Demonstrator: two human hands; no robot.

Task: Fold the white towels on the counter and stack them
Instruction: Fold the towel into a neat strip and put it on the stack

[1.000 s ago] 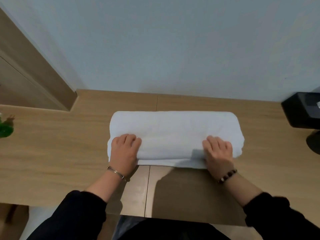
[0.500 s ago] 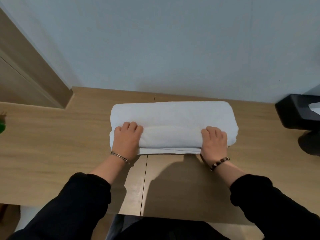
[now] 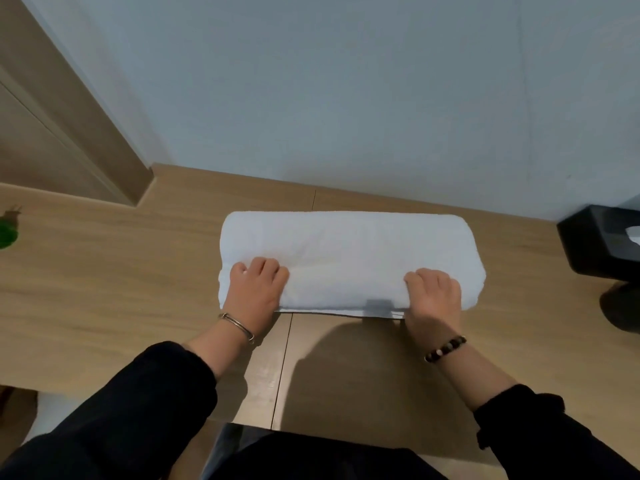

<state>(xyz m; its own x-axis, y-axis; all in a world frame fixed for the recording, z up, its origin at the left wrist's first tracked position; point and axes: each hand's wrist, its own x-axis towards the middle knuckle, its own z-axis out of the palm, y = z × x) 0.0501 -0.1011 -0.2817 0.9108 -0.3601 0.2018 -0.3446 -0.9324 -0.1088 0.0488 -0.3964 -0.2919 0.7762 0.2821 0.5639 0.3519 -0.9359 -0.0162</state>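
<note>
On counter (image 3: 104,289), left hand (image 3: 254,292), right hand (image 3: 434,299), both curled over white towel (image 3: 349,251)

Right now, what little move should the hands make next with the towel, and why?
Probably fold the near edge over toward the wall. The left hand and right hand both grip the near edge of the white towel, one by each end, and it lies long across the counter.

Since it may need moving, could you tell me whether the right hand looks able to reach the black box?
Probably yes: only bare counter lies between the right hand and the black box, but that hand grips the towel and must let go first.
</note>
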